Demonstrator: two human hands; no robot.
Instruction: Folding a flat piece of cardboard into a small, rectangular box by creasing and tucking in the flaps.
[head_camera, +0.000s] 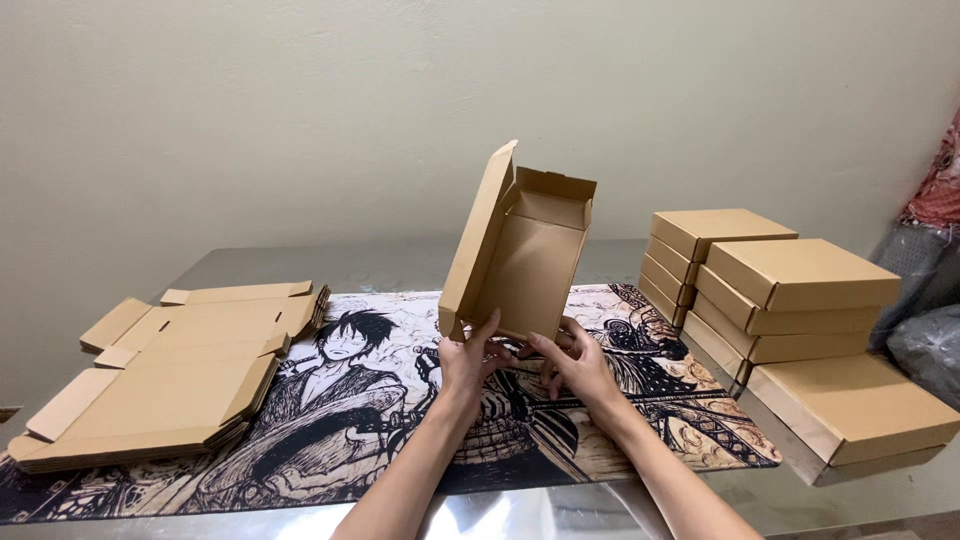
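Half-folded cardboard box (522, 255), upright above printed mat (330, 420) on table (400, 262), pinched at lower edge by left hand (466, 362) and right hand (578, 368); loose flaps may spring open.

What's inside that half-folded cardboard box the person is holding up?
The open box looks empty: only its bare brown inner walls and floor show. Its lowest edge is covered by the left hand and right hand, so that strip cannot be seen.
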